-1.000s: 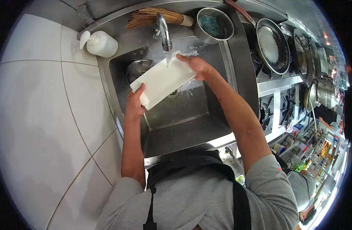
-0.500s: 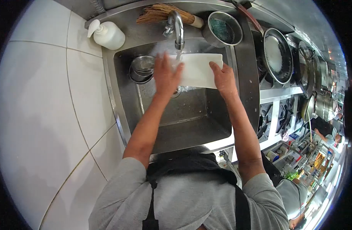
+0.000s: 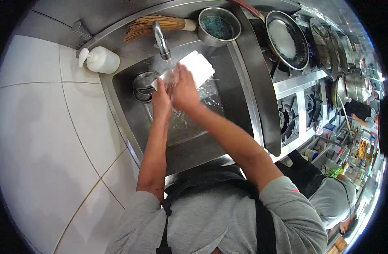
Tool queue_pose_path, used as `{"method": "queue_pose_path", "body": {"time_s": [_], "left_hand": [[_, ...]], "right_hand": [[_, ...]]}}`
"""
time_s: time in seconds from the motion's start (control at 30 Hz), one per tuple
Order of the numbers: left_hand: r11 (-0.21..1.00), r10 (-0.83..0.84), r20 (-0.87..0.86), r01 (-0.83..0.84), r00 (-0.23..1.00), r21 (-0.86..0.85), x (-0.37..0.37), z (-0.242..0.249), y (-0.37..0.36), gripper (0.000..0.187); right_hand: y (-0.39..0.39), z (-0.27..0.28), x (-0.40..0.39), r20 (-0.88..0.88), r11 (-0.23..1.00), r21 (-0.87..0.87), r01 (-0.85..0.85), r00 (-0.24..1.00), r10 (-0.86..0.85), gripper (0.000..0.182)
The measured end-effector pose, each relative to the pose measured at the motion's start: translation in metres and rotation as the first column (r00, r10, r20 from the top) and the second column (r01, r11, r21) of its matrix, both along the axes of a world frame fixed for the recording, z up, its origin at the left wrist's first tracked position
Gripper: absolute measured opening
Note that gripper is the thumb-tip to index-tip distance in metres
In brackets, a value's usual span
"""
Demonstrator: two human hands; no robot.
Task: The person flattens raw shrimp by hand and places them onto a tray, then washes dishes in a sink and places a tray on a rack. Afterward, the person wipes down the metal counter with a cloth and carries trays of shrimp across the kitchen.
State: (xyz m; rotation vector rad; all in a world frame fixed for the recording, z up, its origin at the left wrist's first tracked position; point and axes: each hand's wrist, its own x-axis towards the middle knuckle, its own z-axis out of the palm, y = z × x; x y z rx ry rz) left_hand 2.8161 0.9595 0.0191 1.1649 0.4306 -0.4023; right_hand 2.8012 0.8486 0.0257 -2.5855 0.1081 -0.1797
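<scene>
A white rectangular dish (image 3: 199, 70) is tilted under the running faucet (image 3: 161, 41), over the steel sink (image 3: 181, 156). My left hand (image 3: 161, 100) grips its lower left end, with the thumb up along the edge. My right hand (image 3: 185, 91) lies on the face of the dish, its fingers together and slightly blurred, touching the surface. Water splashes around both hands. Small metal bowls (image 3: 144, 86) sit in the sink, left of my left hand.
A white pump bottle (image 3: 102, 59) stands at the sink's left corner. Behind the sink lie a straw brush (image 3: 156, 25) and a metal pot (image 3: 219, 26) with a green scrubber. A frying pan (image 3: 287, 40) is on the stove at right. Other people are at the far right.
The dish has turned from level to slanted. My left hand has moved onto its end, and my right hand has left the right edge and come across to its face. The view has shifted.
</scene>
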Motion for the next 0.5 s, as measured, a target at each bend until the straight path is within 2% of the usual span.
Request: {"method": "queue_pose_path", "body": {"time_s": [0.03, 0.07, 0.1, 0.13, 0.17, 0.23, 0.27, 0.33, 0.37, 0.43, 0.47, 0.5], "left_hand": [[1.0, 0.001, 0.004, -0.001, 1.0, 0.0, 0.004, 0.004, 0.007, 0.065], [0.996, 0.024, -0.073, -0.018, 0.997, 0.083, 0.008, 0.012, 0.015, 0.065], [0.986, 0.053, -0.149, -0.028, 0.987, 0.166, 0.01, 0.015, 0.024, 0.066], [0.992, 0.1, -0.085, -0.093, 0.991, 0.081, 0.009, 0.003, 0.035, 0.064], [0.989, 0.146, -0.112, -0.143, 0.983, 0.037, 0.007, -0.001, 0.044, 0.06], [0.984, 0.173, -0.158, -0.165, 0.972, 0.062, -0.001, 0.015, 0.051, 0.057], [0.984, 0.174, -0.161, -0.166, 0.971, 0.066, -0.007, 0.015, 0.052, 0.057], [0.993, 0.111, -0.145, -0.105, 0.983, 0.051, -0.015, 0.011, 0.049, 0.056], [0.994, 0.108, -0.143, -0.102, 0.984, 0.048, -0.017, 0.008, 0.044, 0.056], [0.996, 0.086, -0.133, -0.08, 0.987, 0.047, -0.019, -0.002, 0.034, 0.053], [0.994, 0.083, -0.136, -0.073, 0.987, 0.076, -0.016, -0.011, 0.033, 0.052], [0.995, 0.08, -0.138, -0.07, 0.987, 0.075, -0.015, -0.002, 0.03, 0.052]], "right_hand": [[0.013, 0.005, -0.013, -0.061, 0.988, 0.133, -0.074, 0.995, 0.083, 0.058], [0.016, 0.013, -0.029, -0.059, 0.988, 0.134, -0.077, 0.995, 0.085, 0.058], [0.013, 0.024, -0.047, -0.064, 0.963, 0.137, -0.233, 0.968, 0.244, 0.062], [0.005, 0.029, -0.058, -0.07, 0.912, 0.142, -0.385, 0.915, 0.397, 0.066], [-0.006, 0.027, -0.062, -0.073, 0.91, 0.145, -0.389, 0.913, 0.402, 0.066], [-0.029, 0.018, -0.066, -0.139, 0.933, -0.121, -0.339, 0.936, 0.323, 0.066], [-0.04, 0.014, -0.057, -0.141, 0.933, -0.116, -0.34, 0.936, 0.324, 0.066], [-0.064, 0.007, -0.029, -0.23, 0.944, -0.245, -0.22, 0.959, 0.163, 0.077], [-0.06, 0.006, -0.023, -0.228, 0.944, -0.248, -0.216, 0.96, 0.16, 0.077], [-0.033, 0.005, -0.004, -0.339, 0.96, -0.249, -0.128, 0.94, 0.037, 0.084], [-0.022, -0.004, -0.008, -0.307, 0.963, -0.063, -0.263, 0.923, 0.232, 0.089], [-0.002, 0.0, -0.015, -0.249, 0.952, -0.064, -0.298, 0.929, 0.274, 0.087]]}}
